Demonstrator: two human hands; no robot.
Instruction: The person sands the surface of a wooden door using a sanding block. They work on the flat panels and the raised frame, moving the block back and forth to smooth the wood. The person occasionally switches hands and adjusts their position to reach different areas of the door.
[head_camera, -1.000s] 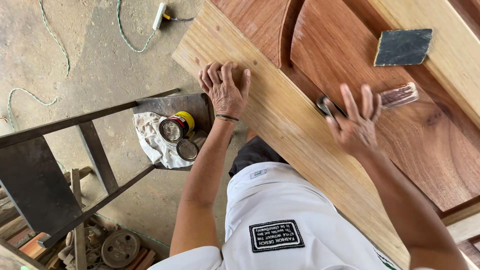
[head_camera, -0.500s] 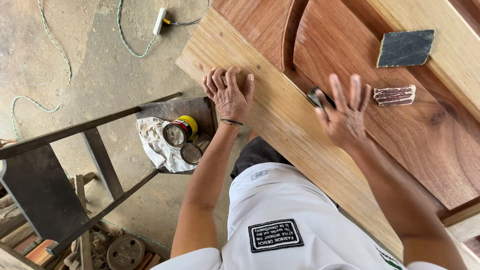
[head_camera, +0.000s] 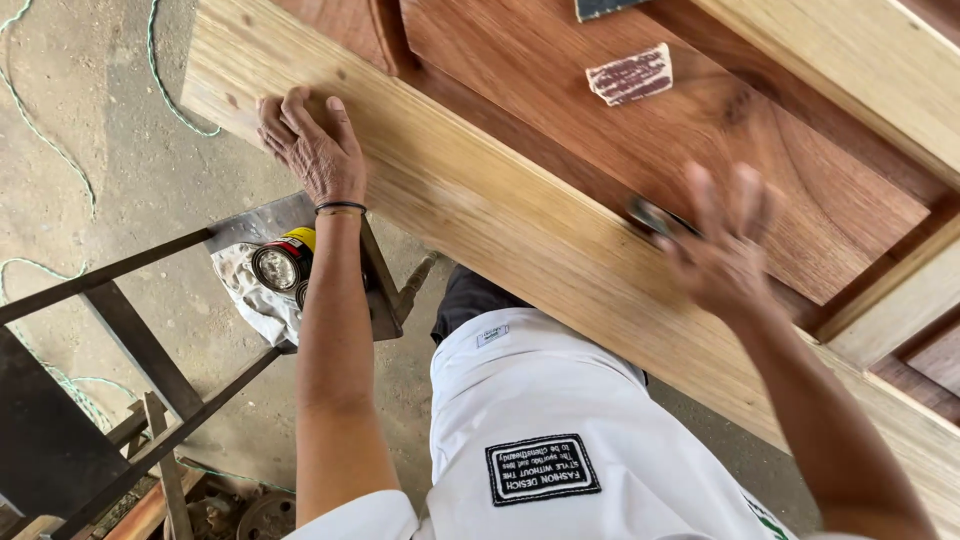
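Soft, even daylight is filling the scene, casting only faint shadows under the wooden door. The right hand is smearing with motion blur, while the left hand is staying sharp. No glare is showing.

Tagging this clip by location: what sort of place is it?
Probably a woodworking shop: a large unfinished wooden door lies flat, a sandpaper piece sits on it, and an open tin stands beside it above a dusty concrete floor.

Place: a woodworking workshop.
Work piece: a large wooden door with pale frame and reddish panels, lying flat.
Supplies: worn sandpaper piece on the panel, open tin and rag on a metal stand.
Floor: dusty concrete floor with a trailing green cord.
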